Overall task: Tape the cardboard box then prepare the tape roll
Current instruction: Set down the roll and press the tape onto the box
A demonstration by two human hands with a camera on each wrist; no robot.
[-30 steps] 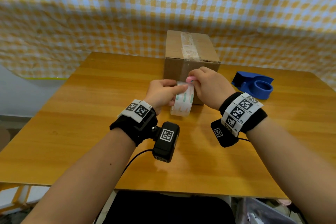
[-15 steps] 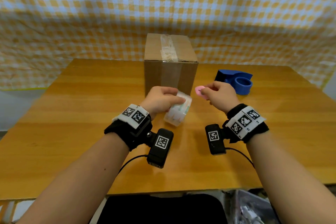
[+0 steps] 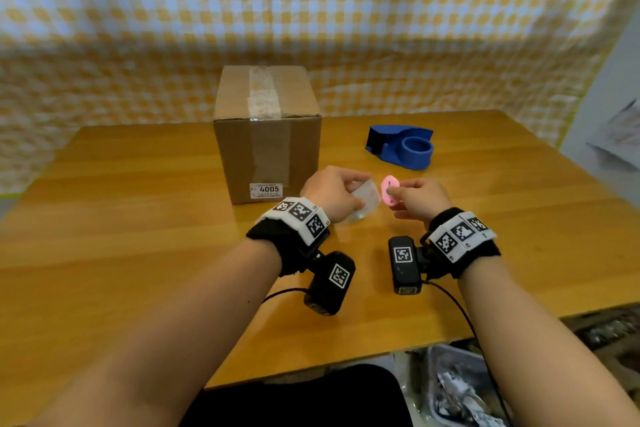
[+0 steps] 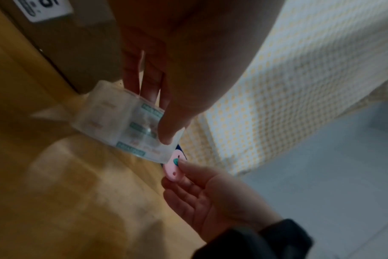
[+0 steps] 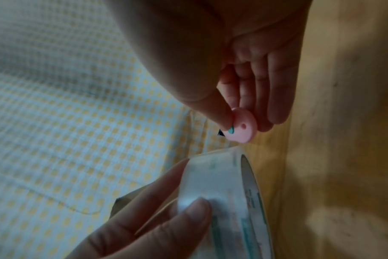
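Both bare forearms wear black fabric wristbands with white square-code marker strips, each carrying a black cabled camera block.

The cardboard box stands toward the worktop's far edge, the tape dispenser to its right, nearer the far right corner.

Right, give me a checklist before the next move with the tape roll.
1. Tape runs over the box top and down its front: ok.
2. Left hand grips the roll: ok.
3. Right hand pinches the pink cutter: ok.
4. Cutter clear of the roll: ok.
5. Loose tape end findable: cannot tell.
6. Blue dispenser free on the table: ok.
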